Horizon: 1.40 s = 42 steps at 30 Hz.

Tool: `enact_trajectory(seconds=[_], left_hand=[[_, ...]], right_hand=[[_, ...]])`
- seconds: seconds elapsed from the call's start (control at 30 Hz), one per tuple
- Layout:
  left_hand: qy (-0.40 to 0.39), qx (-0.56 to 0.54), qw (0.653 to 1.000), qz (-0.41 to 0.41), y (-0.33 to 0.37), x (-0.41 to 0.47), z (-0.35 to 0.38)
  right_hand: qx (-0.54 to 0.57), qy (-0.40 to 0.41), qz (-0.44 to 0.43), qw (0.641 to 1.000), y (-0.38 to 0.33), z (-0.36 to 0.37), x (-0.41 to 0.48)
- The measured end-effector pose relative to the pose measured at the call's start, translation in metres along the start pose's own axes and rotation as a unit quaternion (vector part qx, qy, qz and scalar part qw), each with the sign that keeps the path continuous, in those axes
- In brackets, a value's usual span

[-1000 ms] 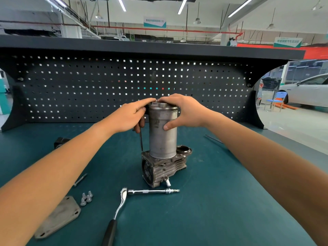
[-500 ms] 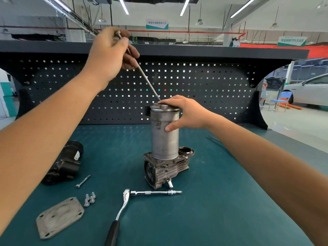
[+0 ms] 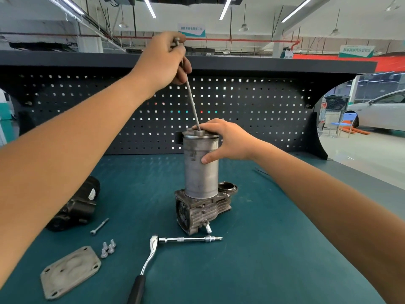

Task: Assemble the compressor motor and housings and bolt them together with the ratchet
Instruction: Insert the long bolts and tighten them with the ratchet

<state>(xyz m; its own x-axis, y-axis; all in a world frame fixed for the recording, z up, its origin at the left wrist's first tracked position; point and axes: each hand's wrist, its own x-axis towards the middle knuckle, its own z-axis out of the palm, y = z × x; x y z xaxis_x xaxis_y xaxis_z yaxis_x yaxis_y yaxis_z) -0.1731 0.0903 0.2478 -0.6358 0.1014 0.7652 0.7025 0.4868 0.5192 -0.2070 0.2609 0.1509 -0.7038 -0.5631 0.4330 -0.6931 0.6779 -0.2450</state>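
Feeding a long bolt into the top of the upright cylinder: the left hand pinches its head above the cylinder and the right hand clasps the cylinder's top. The next move likely needs the tilted bolt straightened. The ratchet lies in front of the cylinder.

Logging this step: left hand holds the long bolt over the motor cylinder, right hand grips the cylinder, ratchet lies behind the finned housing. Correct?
No: the head view shows the ratchet in front of the finned housing. The left hand holds the long bolt; the right hand grips the motor cylinder.
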Motion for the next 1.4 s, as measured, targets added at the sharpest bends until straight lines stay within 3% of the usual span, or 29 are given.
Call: enact_trajectory(seconds=[0.13, 0.23, 0.33, 0.57, 0.7, 0.77, 0.9, 0.97, 1.13, 1.4], left_hand=[[-0.032, 0.028, 0.999, -0.006, 0.005, 0.012, 0.012], [-0.097, 0.075, 0.992, -0.036, -0.001, 0.009, 0.027], [-0.123, 0.125, 0.985, -0.006, -0.016, -0.004, 0.038], [-0.097, 0.129, 0.987, 0.007, -0.037, -0.042, 0.032], [0.017, 0.084, 0.996, -0.014, -0.052, -0.075, 0.031], [0.033, 0.083, 0.996, -0.032, -0.061, -0.097, 0.03], [-0.141, 0.178, 0.964, -0.139, -0.08, -0.136, 0.043], [-0.186, 0.21, 0.943, -0.179, -0.087, -0.147, 0.055], [-0.158, 0.238, 0.939, -0.193, -0.091, -0.153, 0.066], [-0.115, 0.168, 0.963, -0.176, -0.086, -0.15, 0.071]], right_hand=[[0.004, 0.003, 0.004, 1.0, 0.0, 0.001, 0.0], [-0.004, 0.0, 0.004, 1.0, -0.001, -0.001, -0.001], [-0.008, -0.009, 0.003, 1.0, 0.0, -0.002, -0.001], [-0.018, -0.026, 0.01, 0.999, 0.003, -0.001, 0.001], [-0.013, -0.021, 0.008, 1.0, 0.005, -0.001, 0.0], [-0.008, -0.021, 0.006, 1.0, 0.005, -0.001, 0.0], [-0.009, -0.021, 0.007, 1.0, 0.006, -0.001, 0.0], [-0.01, -0.023, 0.008, 1.0, 0.006, -0.001, 0.0], [-0.009, -0.021, 0.011, 1.0, 0.006, -0.001, -0.001], [-0.003, -0.024, 0.013, 1.0, 0.004, -0.001, -0.001]])
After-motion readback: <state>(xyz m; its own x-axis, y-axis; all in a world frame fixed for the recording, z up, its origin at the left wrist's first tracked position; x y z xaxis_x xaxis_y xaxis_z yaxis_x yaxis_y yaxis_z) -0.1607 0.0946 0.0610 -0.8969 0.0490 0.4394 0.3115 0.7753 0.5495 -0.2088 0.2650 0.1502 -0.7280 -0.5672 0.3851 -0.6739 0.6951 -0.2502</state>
